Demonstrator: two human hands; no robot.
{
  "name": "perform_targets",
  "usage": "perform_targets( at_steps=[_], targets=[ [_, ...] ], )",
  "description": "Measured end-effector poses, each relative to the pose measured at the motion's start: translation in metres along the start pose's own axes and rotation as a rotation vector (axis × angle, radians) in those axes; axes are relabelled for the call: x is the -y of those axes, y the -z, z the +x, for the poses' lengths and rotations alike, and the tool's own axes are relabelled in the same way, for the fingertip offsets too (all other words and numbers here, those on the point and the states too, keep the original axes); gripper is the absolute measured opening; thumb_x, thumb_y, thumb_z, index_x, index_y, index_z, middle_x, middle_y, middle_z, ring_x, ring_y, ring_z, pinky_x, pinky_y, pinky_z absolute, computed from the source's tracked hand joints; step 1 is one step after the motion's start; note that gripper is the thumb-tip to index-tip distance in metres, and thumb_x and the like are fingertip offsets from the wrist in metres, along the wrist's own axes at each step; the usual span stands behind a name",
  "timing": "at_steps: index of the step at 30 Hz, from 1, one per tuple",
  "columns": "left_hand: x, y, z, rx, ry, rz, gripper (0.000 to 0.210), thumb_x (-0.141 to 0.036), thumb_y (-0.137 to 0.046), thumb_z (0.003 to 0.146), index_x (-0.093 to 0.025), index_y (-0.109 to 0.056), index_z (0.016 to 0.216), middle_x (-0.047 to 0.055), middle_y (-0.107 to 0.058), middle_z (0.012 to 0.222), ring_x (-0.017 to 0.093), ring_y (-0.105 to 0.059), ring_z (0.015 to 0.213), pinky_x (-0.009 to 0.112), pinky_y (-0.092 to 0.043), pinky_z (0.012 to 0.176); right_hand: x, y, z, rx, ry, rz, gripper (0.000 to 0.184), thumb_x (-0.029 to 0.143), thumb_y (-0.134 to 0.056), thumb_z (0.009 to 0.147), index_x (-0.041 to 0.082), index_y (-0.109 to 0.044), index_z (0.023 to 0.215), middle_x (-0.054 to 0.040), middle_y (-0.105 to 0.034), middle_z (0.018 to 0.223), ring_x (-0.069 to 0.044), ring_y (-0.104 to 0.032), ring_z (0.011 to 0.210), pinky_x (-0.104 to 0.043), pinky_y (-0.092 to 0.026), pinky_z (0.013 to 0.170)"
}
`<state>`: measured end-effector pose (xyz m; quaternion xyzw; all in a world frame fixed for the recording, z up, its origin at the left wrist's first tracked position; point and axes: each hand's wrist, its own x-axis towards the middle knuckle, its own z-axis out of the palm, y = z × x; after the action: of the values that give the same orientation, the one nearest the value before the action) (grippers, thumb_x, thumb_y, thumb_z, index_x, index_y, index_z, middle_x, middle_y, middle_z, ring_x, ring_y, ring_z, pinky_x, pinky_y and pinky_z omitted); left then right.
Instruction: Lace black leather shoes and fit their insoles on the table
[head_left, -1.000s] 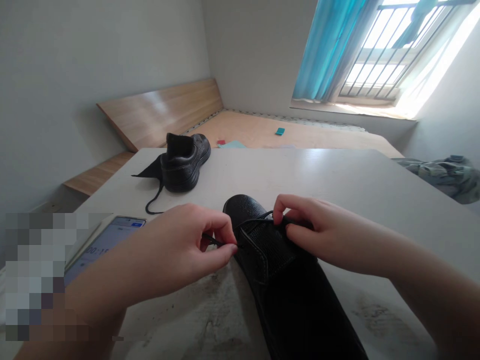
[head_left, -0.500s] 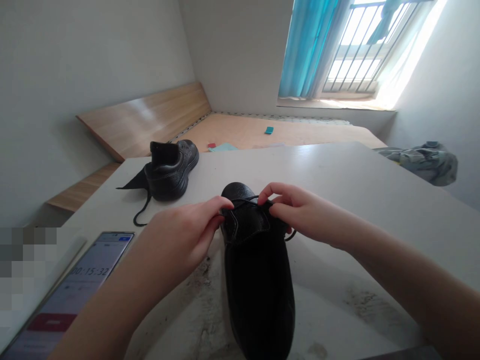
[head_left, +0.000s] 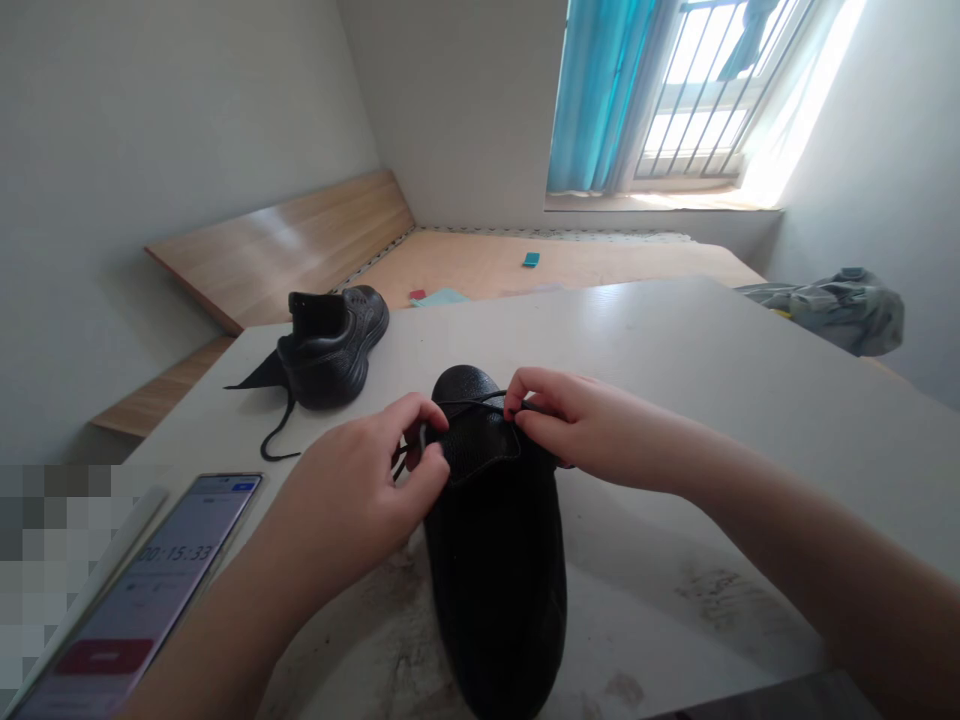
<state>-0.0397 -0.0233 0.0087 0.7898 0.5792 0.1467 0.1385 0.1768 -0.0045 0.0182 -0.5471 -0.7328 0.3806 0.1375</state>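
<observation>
A black leather shoe (head_left: pixel 495 580) lies on the table with its toe pointing away from me and its opening facing me. A thin black shoelace (head_left: pixel 480 401) crosses the front of the shoe above the tongue (head_left: pixel 480 450). My right hand (head_left: pixel 559 415) pinches the lace at the right side between thumb and forefinger. On the left side, my left hand (head_left: pixel 382 460) has thumb and forefinger curled at the edge of the eyelet flap, gripping the shoe there. Lace strands show between its fingers; the exact contact is partly hidden.
Another black shoe (head_left: pixel 330 350) stands at the table's far left, its lace (head_left: pixel 271 440) trailing over the table (head_left: pixel 637 340). A phone (head_left: pixel 157 580) with a running timer lies at the left. Beyond are a bed board (head_left: pixel 465 260) and a bundled bag (head_left: pixel 855 310).
My left thumb and forefinger have moved from the lace crossing down to the left flap and spread slightly apart. My right hand keeps its pinch. The view has shifted slightly.
</observation>
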Motion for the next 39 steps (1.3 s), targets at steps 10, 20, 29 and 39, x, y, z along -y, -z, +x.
perform_targets(
  at_steps=[10,20,29,39],
  targets=[
    [0.02,0.0,0.002,0.046,0.073,-0.111,0.023,-0.039,-0.05,0.083,-0.025,-0.067,0.09,-0.003,-0.06,0.061,0.016,-0.049,0.05,0.027,-0.032,0.047,-0.002,0.0,0.0,-0.012,0.023,-0.026,0.01,0.031,-0.043,0.091,0.024,-0.05,0.092,0.0029,-0.052,0.072,-0.011,-0.043,0.06,-0.024,-0.033,0.056],
    [0.03,-0.001,0.0,0.203,-0.013,-0.312,0.033,-0.052,-0.04,0.095,-0.024,-0.058,0.093,-0.001,-0.057,0.081,0.018,-0.053,0.074,0.03,-0.044,0.065,0.006,-0.001,-0.008,-0.103,0.08,-0.28,0.012,0.024,-0.038,0.095,0.022,-0.047,0.087,-0.001,-0.059,0.083,-0.017,-0.051,0.075,-0.03,-0.038,0.065],
    [0.015,0.008,-0.006,-0.206,-0.23,-0.554,0.009,-0.034,-0.057,0.094,-0.026,-0.06,0.09,-0.004,-0.059,0.078,0.011,-0.056,0.073,0.021,-0.046,0.067,0.002,-0.01,-0.004,-0.304,0.721,-0.108,0.008,0.01,-0.049,0.093,0.016,-0.053,0.091,-0.0076,-0.062,0.106,-0.019,-0.052,0.106,-0.036,-0.043,0.095],
    [-0.006,0.002,-0.022,-0.433,-0.577,-0.54,0.015,-0.015,-0.074,0.079,-0.025,-0.066,0.087,-0.002,-0.062,0.08,0.012,-0.057,0.072,0.026,-0.047,0.059,0.016,-0.021,-0.021,-0.059,0.692,0.431,0.005,0.016,-0.055,0.094,0.017,-0.056,0.09,-0.0023,-0.067,0.093,-0.012,-0.064,0.093,-0.025,-0.053,0.081]
  ],
)
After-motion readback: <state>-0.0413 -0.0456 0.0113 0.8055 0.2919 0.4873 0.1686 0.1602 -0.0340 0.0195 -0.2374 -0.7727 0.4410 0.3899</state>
